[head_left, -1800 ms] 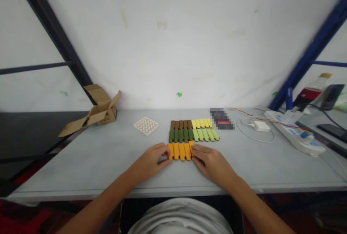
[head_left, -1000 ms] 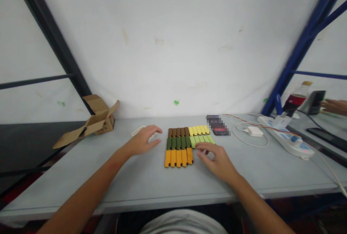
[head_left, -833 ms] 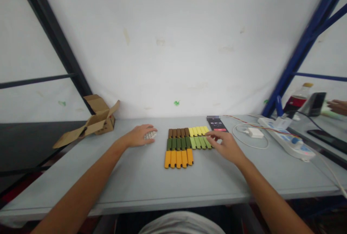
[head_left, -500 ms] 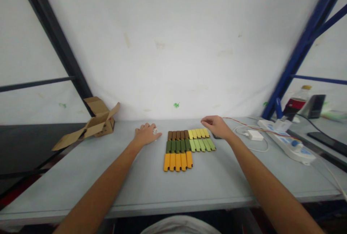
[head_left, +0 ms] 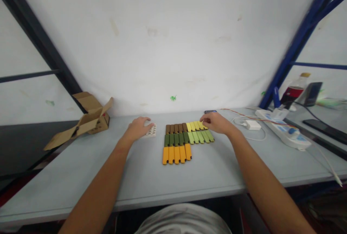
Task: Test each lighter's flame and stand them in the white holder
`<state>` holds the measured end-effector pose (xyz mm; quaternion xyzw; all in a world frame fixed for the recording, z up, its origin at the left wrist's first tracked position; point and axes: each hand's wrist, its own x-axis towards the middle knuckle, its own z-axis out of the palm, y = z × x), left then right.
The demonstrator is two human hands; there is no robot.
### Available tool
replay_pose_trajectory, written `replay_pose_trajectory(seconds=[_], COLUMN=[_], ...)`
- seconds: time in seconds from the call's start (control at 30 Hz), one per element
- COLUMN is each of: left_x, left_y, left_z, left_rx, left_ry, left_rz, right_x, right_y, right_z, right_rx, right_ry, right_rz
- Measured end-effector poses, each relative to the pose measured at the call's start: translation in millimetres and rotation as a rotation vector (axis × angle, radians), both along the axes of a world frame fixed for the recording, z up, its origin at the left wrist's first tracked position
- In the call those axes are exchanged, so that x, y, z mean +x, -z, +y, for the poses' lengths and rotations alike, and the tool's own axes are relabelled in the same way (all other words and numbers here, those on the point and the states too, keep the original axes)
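Observation:
My left hand (head_left: 137, 128) rests low over the table with its fingers apart. Its thumb lies at a small white sheet with rows of round marks (head_left: 151, 131), part of which the hand covers. My right hand (head_left: 216, 122) has thumb and fingertips pinched together at the right end of a row of yellow strips (head_left: 194, 126); what is between them is too small to make out. Brown strips (head_left: 176, 129) continue that row leftward. Below lie dark green strips (head_left: 176, 139) and light green strips (head_left: 201, 137), then orange strips (head_left: 177, 154) nearest me.
An open cardboard box (head_left: 93, 120) stands at the back left. To the right are a white charger (head_left: 252, 124) with cables, a power strip (head_left: 284, 132) and a bottle of dark drink (head_left: 295, 89). A dark phone-like object (head_left: 210, 111) lies behind my right hand.
My right hand has moved onto the right end of the yellow row. My left hand has drawn back leftward, uncovering more of the white sheet. The view has tilted and shifted slightly.

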<state>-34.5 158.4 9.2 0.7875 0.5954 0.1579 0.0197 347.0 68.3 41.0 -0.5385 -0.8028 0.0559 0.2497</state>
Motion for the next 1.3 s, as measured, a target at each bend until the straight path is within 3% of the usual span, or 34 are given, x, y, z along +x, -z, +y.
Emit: replay_pose_trajectory(seconds=[0.13,0.23,0.33,0.47,0.6,0.73,0.87,1.0,1.13,1.3], left_x=[3.6,6.9,5.6,-2.5,-9.9,-12.6,-16.0,-22.1,-27.3,-32.7], left_y=[1.7,1.4,-0.2,-1.4,-0.5,2.0,6.1,8.9,10.6,15.7], left_z=[0.7,-1.9,-1.5,4.0,8.0,9.0,12.3,16.8,19.8,24.2], left_rx=[0.013,0.052,0.122,0.191,0.242,0.231,0.207,0.203,0.205,0.155], left_ry=[0.114,0.194,0.189,0.135,0.079,0.068,0.044,0.001,-0.059,-0.084], left_rz=[-0.143,-0.215,-0.250,-0.297,-0.387,-0.423,-0.423,-0.421,-0.418,-0.417], right_x=[-7.3,-31.9,-55.5,-66.1,-61.2,-59.8,-60.1,-57.8,-56.6,-52.6], right_y=[-7.8,-6.8,-2.0,2.2,2.4,3.3,0.9,-7.0,-9.5,6.5], right_z=[-15.8,-29.0,-36.2,-36.3,-35.4,-36.8,-38.9,-41.1,-35.4,-8.8], right_rx=[-0.072,-0.207,-0.250,-0.255,-0.339,-0.355,-0.349,-0.356,-0.433,-0.270], right_ry=[-0.198,-0.444,-0.579,-0.648,-0.616,-0.609,-0.688,-0.605,-0.517,-0.365], right_rz=[0.057,0.049,-0.014,-0.111,-0.182,-0.219,-0.182,0.025,0.484,1.114])
